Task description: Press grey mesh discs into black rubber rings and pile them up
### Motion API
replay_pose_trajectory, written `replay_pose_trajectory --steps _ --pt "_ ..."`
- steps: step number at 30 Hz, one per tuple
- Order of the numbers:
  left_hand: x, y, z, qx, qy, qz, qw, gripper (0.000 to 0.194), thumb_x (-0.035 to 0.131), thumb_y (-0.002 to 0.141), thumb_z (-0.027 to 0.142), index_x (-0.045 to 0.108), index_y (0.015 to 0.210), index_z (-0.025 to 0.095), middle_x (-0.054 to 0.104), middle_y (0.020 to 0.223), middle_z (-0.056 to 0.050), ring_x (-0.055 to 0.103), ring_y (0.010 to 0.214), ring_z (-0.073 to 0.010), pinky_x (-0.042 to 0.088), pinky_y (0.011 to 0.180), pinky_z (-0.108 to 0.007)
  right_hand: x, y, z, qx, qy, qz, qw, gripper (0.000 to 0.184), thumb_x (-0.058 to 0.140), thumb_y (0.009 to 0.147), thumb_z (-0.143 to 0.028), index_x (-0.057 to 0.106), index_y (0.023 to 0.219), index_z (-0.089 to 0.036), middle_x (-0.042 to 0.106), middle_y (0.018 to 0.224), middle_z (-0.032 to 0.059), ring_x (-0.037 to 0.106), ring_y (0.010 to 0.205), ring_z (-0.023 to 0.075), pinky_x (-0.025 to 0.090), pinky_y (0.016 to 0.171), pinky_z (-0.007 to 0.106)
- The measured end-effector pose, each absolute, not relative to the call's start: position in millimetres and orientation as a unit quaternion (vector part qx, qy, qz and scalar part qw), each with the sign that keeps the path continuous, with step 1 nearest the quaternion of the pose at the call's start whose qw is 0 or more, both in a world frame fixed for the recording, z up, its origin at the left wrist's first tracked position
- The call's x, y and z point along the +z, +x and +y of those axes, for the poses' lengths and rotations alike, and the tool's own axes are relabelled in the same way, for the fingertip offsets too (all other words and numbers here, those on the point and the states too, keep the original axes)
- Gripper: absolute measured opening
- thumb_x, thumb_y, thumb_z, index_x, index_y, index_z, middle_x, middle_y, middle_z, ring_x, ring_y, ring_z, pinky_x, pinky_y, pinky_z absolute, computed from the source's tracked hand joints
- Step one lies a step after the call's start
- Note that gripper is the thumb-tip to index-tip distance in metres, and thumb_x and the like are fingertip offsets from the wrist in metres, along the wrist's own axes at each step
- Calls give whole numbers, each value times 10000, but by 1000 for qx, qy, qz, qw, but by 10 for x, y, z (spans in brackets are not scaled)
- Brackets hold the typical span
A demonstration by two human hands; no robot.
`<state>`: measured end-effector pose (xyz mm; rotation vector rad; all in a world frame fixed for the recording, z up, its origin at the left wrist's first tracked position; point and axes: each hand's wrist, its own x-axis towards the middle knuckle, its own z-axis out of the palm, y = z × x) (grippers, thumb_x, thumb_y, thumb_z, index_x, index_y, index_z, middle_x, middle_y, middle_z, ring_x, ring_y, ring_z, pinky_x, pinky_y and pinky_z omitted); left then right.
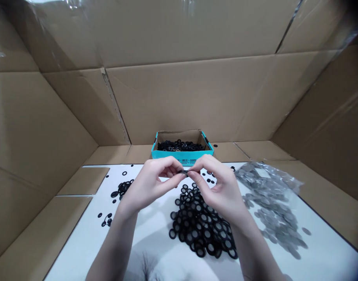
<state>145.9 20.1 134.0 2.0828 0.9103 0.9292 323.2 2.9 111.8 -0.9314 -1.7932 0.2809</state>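
My left hand (152, 186) and my right hand (220, 188) meet above a white table top (149, 249), their fingertips pinching a small black rubber ring (184, 172) between them. Right below the hands lies a heap of black rubber rings with grey mesh centres (200, 226). A smaller cluster of plain black rings (122, 189) lies to the left of my left hand. Grey metal mesh discs (271, 207) spread out to the right of my right hand, partly on a clear plastic bag (269, 173).
A turquoise cardboard box (182, 155) holding black rings stands just beyond my hands, against the back. Brown cardboard sheets line the back and sides around the table. A few loose black rings lie at the table's left side.
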Motion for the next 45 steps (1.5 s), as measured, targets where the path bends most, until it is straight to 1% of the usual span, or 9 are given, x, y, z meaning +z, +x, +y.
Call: replay_pose_trajectory --steps 7,10,15,22,28,33,38,41,45 --pt "1332 1476 215 373 800 350 314 112 616 874 237 669 840 145 643 782 -21 582 702 -111 461 593 -194 1136 3269 18 114 -406 -757 499 112 561 891 -157 589 801 -217 646 770 13 568 771 178 421 704 316" --pt "1322 1508 209 368 790 357 335 135 565 919 277 608 875 157 628 770 -11 591 699 -107 434 542 -173 1128 3271 28 120 -402 -752 509 146 554 897 -159 548 762 -214 606 717 -7 539 700 151 397 646 286" --pt "1306 1543 193 371 782 329 378 89 516 950 245 537 905 172 638 754 8 646 696 -97 473 578 -157 1091 3236 30 119 -400 -730 541 168 517 897 -130 496 749 -209 530 688 -18 482 658 133 353 595 268" --pt "1318 1506 218 349 801 353 335 64 576 893 185 608 850 150 647 724 5 651 665 -101 484 575 -161 1098 3246 40 96 -396 -759 508 171 537 899 -134 517 745 -203 564 696 -5 506 717 155 386 662 296" --pt "1298 1512 245 383 795 360 304 91 608 868 192 668 820 143 639 707 2 591 636 -89 479 578 -168 1101 3297 55 88 -411 -763 491 73 596 887 -176 587 820 -205 641 789 12 550 801 179 412 730 324" --pt "1299 1546 220 367 793 358 329 113 532 936 259 585 894 168 634 771 1 619 708 -104 472 573 -170 1101 3272 59 112 -399 -751 514 178 551 900 -149 523 733 -207 582 702 -8 525 699 152 399 652 295" --pt "1284 1544 216 334 812 354 322 99 502 945 211 529 856 178 635 745 18 642 696 -98 481 614 -177 1072 3233 82 69 -388 -745 538 187 539 869 -100 507 716 -202 550 682 3 502 694 165 385 643 315" --pt "1289 1519 222 321 818 364 308 87 537 919 197 560 839 173 637 725 20 634 675 -100 471 596 -178 1056 3243 94 46 -395 -763 510 161 564 857 -102 543 730 -199 585 697 13 513 743 185 387 680 340" --pt "1307 1508 236 336 816 373 288 79 574 891 182 621 829 164 646 721 14 621 665 -99 464 589 -178 1063 3295 106 89 -395 -769 494 92 606 865 -150 606 796 -210 660 780 11 552 796 183 415 744 352"
